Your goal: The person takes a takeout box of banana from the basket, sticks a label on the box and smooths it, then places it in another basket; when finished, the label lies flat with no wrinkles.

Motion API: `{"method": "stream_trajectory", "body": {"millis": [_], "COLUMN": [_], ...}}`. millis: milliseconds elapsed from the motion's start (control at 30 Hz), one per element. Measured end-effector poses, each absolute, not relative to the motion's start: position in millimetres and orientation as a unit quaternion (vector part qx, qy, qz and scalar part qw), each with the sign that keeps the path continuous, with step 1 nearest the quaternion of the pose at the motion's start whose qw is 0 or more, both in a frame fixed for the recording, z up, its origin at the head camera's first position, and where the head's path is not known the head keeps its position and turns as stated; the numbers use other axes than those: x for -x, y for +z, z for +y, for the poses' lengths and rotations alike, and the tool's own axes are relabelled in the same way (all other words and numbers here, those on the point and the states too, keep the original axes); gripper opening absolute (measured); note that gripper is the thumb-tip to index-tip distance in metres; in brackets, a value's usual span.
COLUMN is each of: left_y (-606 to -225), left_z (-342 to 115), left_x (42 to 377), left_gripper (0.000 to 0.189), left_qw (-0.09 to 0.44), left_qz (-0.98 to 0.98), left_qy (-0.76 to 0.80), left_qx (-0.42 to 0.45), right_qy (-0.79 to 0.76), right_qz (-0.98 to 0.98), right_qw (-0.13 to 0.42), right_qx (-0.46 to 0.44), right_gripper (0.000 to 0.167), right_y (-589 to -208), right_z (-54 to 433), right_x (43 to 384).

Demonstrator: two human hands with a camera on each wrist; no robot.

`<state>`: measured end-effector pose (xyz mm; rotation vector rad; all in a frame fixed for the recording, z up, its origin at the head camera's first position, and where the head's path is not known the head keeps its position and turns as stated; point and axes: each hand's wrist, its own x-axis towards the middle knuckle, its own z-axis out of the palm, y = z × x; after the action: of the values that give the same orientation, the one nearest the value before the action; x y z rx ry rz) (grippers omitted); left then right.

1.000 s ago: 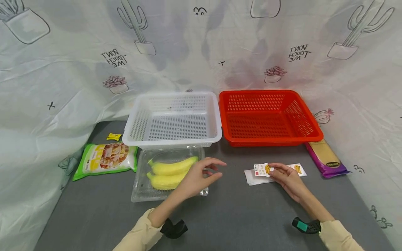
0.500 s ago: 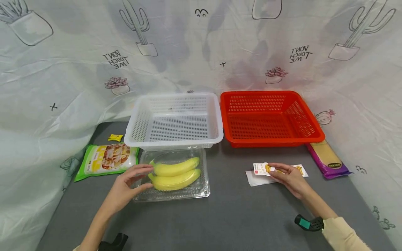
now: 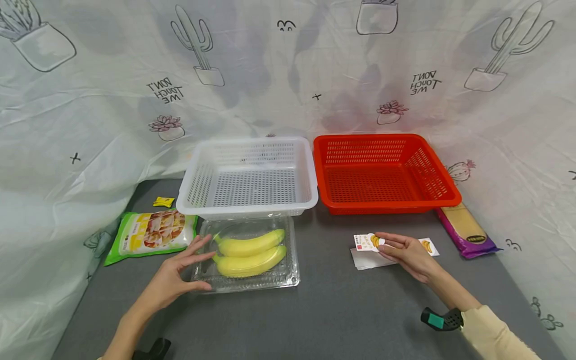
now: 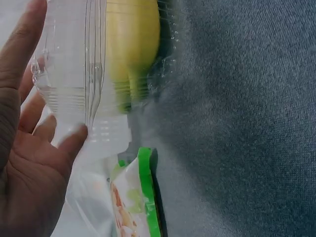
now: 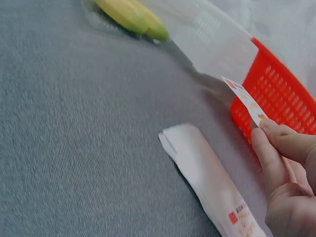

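Observation:
In the head view my right hand (image 3: 409, 256) pinches a small white sticker (image 3: 366, 242) printed with bananas and a red square, thumb against fingertips. The right wrist view shows the sticker (image 5: 245, 101) jutting out flat from the fingers. Beneath it on the table lies a white label strip (image 3: 375, 259) with the same banana print. My left hand (image 3: 168, 280), fingers spread, stands at the left edge of a clear plastic box (image 3: 288, 277) with two yellow bananas (image 3: 252, 262) inside. Up close, its fingertips are right at the box's edge (image 4: 91, 94).
Behind the box stands a white basket (image 3: 247, 204), with a red basket (image 3: 391, 204) beside it. A green-edged food bag (image 3: 153, 232) and a small yellow packet (image 3: 163, 201) lie at left. A purple-ended package (image 3: 468, 232) sits at right, partly under the red basket's rim.
My left hand has moved left from over the box's right side to its left edge, and its fingers have spread. The right hand keeps the sticker, shifting only slightly.

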<state>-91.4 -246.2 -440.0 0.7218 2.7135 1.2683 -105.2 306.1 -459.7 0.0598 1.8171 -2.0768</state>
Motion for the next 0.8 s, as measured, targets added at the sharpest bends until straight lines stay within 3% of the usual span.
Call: {"method": "stream_trajectory", "body": {"millis": [167, 533, 800], "left_y": [-444, -449, -447], "left_z": [-248, -247, -246], "left_x": [90, 90, 89], "left_gripper": [0.069, 0.068, 0.067], "left_qw": [0.043, 0.054, 0.050], "left_qz": [0.868, 0.846, 0.862], "left_qy": [0.441, 0.484, 0.459], "left_qx": [-0.226, -0.217, -0.209], "right_qy": [-0.749, -0.757, -0.735], "right_qz": [0.638, 0.637, 0.661], "right_qw": [0.178, 0.142, 0.151], "right_qx": [-0.033, -0.014, 0.002], "right_gripper": [0.038, 0.043, 0.034], "right_y": [-451, -437, -433], "right_z": [298, 275, 264], "right_x": [105, 106, 110]}}
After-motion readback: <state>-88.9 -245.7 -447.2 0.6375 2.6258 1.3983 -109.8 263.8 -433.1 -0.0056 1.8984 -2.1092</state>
